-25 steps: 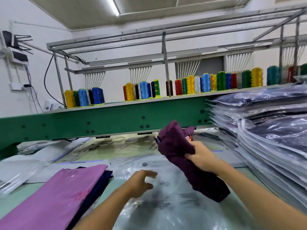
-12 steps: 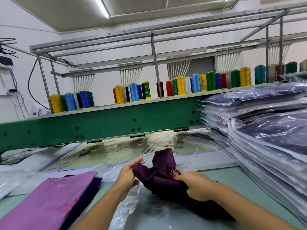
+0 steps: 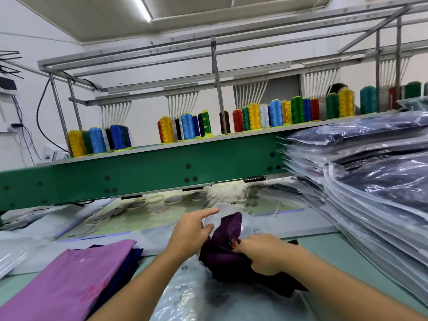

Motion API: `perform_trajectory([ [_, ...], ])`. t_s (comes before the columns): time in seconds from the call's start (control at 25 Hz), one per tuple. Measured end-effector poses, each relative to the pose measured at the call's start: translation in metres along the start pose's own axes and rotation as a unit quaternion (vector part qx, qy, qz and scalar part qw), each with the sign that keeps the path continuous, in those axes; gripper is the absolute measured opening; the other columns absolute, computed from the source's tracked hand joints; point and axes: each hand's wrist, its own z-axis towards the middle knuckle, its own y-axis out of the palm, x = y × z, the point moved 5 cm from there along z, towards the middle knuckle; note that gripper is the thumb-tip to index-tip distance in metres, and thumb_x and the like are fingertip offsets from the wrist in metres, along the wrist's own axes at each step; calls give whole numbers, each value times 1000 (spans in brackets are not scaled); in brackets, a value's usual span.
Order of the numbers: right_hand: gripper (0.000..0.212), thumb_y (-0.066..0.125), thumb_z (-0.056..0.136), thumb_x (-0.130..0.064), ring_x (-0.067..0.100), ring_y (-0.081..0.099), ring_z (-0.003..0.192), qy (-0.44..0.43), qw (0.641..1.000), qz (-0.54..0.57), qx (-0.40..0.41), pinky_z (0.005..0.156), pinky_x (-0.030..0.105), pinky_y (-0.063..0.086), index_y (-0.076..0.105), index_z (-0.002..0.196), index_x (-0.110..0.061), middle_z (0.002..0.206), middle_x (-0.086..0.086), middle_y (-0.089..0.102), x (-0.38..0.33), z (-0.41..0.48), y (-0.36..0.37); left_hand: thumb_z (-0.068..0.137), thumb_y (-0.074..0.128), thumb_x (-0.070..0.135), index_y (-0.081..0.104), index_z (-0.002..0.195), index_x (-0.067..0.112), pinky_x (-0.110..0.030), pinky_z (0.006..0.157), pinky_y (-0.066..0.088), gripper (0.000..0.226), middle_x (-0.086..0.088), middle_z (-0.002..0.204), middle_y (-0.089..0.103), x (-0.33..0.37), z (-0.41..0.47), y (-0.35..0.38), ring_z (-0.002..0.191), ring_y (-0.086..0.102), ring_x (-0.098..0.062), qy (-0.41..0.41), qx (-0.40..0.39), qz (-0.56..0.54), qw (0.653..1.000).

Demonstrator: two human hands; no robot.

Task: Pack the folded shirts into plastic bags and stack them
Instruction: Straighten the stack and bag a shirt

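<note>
A long green beam runs across the room. On top of the beam stand rows of thread cones in yellow, blue, green, red and white.

In front of the beam, near its middle and close to the person, a dark purple shirt lies bunched up on a clear plastic bag. The bag is on the pale green table. The end of the shirt nearest the beam is tucked under a puffed-up bit of the bag.

The right hand grips the dark purple shirt, with its fingers curled into the cloth. The left hand is at the open end of the bag. Its pointing finger is out straight, its thumb is just under it, and the plastic is pinched between them.

In front of the left part of the beam lies a flat pink shirt. A dark blue shirt peeks out from under it.

At the right end of the beam there is a tall stack of bagged shirts. The stack reaches up past the top of the beam.
</note>
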Motion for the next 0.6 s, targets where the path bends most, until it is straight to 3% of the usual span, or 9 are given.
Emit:
perform_trajectory([
  [0.08,27,45,81,-4,30,54,85,21,999,19,-19,68,37,40,53,98,-24,90,2,55,5,6,0,93,60,10,61,132,49,-21,57,41,55,19,60,59,9,1,-12,56,47,-7,19,52,36,998],
  [0.12,28,44,82,-5,30,54,88,38,998,39,-24,71,38,42,54,101,-23,95,2,56,8,8,-1,92,56,6,62,132,46,-26,67,48,57,20,80,69,11,2,-15,68,52,-6,34,58,59,996],
  [0.16,33,43,84,-5,29,55,94,59,995,70,-27,76,39,45,57,108,-23,103,3,58,13,8,-3,92,53,3,63,133,43,-29,76,51,58,17,101,73,13,2,-16,81,56,-7,57,51,90,993],
  [0.24,38,42,86,-4,31,58,105,95,984,148,-15,89,40,50,62,113,-22,114,6,61,27,7,-6,91,51,-1,64,134,37,-30,82,51,58,18,122,70,16,-2,-14,94,58,-12,112,21,142,983],
  [0.32,35,42,87,-4,29,60,103,119,971,208,7,89,37,51,65,108,-20,111,8,64,32,9,-8,93,51,-1,64,135,34,-26,82,48,56,19,127,68,19,-7,-8,95,56,-10,142,-23,133,981],
  [0.44,34,42,89,-6,27,59,101,148,965,212,29,84,35,50,62,114,-16,114,10,65,26,19,-14,96,46,1,64,134,34,-27,78,46,54,10,113,73,36,-11,1,84,48,-7,150,-41,66,986],
  [0.52,34,42,91,-6,31,60,108,155,964,208,50,90,39,50,59,120,-10,117,16,64,23,27,-23,96,45,1,64,133,34,-30,78,47,53,6,106,73,53,-8,4,85,52,-11,170,-45,47,983],
  [0.6,22,42,96,-4,35,59,114,183,964,185,54,92,37,46,60,109,-3,108,21,62,16,43,-30,99,45,5,58,136,34,-31,79,48,49,3,106,72,70,-8,4,88,58,-13,195,-46,39,979],
])
